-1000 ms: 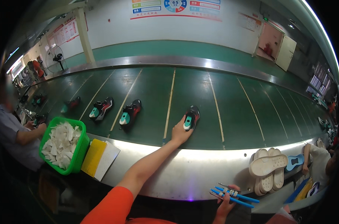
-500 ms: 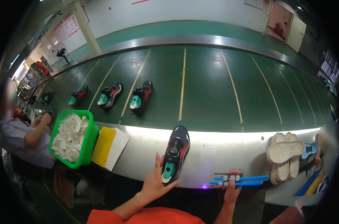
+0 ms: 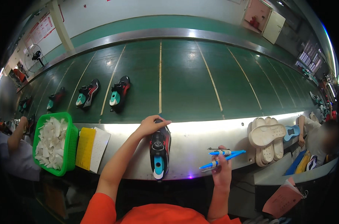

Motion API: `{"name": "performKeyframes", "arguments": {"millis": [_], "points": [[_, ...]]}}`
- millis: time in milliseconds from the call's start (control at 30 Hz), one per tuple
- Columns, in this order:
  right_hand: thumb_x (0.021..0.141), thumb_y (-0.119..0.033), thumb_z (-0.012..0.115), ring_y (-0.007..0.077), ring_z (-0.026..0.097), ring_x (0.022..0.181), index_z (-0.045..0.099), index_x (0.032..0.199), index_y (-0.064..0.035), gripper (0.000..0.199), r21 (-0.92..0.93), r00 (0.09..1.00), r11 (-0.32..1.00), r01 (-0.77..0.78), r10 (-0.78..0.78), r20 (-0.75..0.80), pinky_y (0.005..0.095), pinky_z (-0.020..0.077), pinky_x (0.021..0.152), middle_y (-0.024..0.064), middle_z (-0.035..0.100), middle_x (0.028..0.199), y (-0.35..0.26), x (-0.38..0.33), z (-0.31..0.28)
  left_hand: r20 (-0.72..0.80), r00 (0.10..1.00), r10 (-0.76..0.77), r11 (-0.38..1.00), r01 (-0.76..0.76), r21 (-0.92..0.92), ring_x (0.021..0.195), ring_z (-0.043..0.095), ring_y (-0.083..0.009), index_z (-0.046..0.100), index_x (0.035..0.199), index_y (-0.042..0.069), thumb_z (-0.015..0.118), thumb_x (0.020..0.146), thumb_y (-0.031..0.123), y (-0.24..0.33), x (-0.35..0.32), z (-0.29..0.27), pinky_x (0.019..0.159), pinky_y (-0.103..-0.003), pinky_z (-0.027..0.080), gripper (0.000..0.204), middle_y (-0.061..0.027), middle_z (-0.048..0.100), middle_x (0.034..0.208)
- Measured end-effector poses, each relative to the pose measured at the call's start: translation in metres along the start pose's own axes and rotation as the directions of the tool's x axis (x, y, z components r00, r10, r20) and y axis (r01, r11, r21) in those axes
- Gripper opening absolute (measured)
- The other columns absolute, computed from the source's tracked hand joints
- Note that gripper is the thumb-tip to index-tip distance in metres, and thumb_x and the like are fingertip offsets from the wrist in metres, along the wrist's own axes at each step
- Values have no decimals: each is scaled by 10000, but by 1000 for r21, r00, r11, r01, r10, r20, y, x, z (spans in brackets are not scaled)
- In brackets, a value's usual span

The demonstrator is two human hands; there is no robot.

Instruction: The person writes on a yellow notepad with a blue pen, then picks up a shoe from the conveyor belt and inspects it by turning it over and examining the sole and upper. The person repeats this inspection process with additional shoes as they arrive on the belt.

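Observation:
My left hand [image 3: 150, 125] grips the heel end of a black, red and teal shoe [image 3: 159, 152] that lies lengthwise on the shiny metal ledge [image 3: 199, 136] in front of me, its toe pointing at me. My right hand [image 3: 221, 172] is closed around two blue pens [image 3: 221, 158] held just above the ledge, to the right of the shoe. Two more shoes of the same kind [image 3: 119, 94] [image 3: 87, 93] ride on the green conveyor belt [image 3: 184, 78] at the left.
A green basket [image 3: 69, 146] of white scraps stands at the left on the ledge, with yellow and white sheets [image 3: 91, 148] beside it. White soles [image 3: 267, 141] are stacked at the right. Other people work at both sides. More shoes lie further left on the belt.
My left hand pulled the shoe off the belt and laid it flat on the metal ledge. My right hand with the pens rose slightly. The belt's other shoes moved right in view.

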State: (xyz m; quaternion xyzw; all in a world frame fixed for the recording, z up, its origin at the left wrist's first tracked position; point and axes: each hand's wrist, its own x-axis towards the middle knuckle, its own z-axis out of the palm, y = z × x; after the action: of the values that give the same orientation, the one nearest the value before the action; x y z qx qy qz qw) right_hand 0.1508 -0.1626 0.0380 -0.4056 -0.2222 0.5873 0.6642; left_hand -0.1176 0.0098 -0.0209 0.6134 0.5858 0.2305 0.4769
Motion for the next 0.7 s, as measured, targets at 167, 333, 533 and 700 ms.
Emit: {"name": "performKeyframes", "arguments": {"millis": [167, 333, 533, 700], "points": [[768, -10, 589, 50, 480, 635, 453, 1171, -48, 427, -80, 980, 989, 126, -137, -146, 164, 372, 439, -9, 476, 779, 2, -15, 19, -122, 983, 135, 981, -115, 158, 904, 605, -190, 646, 985, -2, 796, 649, 375, -4, -8, -7, 815, -288, 466, 527, -115, 644, 964], [757, -52, 584, 66, 471, 577, 417, 1154, -81, 431, -250, 893, 884, 396, -434, -119, 176, 369, 393, 21, 470, 790, 11, -30, 37, -130, 991, 41, 986, -61, -154, 910, 625, -190, 630, 906, 29, 763, 683, 409, -32, -4, -4, 815, -291, 485, 460, -123, 651, 994], [752, -221, 624, 70, 452, 582, 374, 1087, -81, 442, -398, 758, 716, 574, -648, -74, 181, 368, 434, 36, 450, 784, 11, -41, 46, -338, 920, 199, 601, -387, -699, 852, 619, -133, 507, 899, 34, 712, 778, 132, 52, -73, 10, 734, -259, 509, 257, -113, 650, 992], [769, -292, 688, 76, 472, 559, 335, 1004, -77, 475, -550, 514, 272, 789, -783, 351, 201, 415, 499, -4, 420, 667, -4, -39, 37, -339, 729, 595, 717, -672, -186, 790, 659, -150, 619, 1072, 24, 796, 652, 65, 85, -151, 16, 710, -252, 528, 458, -103, 682, 919]]}}
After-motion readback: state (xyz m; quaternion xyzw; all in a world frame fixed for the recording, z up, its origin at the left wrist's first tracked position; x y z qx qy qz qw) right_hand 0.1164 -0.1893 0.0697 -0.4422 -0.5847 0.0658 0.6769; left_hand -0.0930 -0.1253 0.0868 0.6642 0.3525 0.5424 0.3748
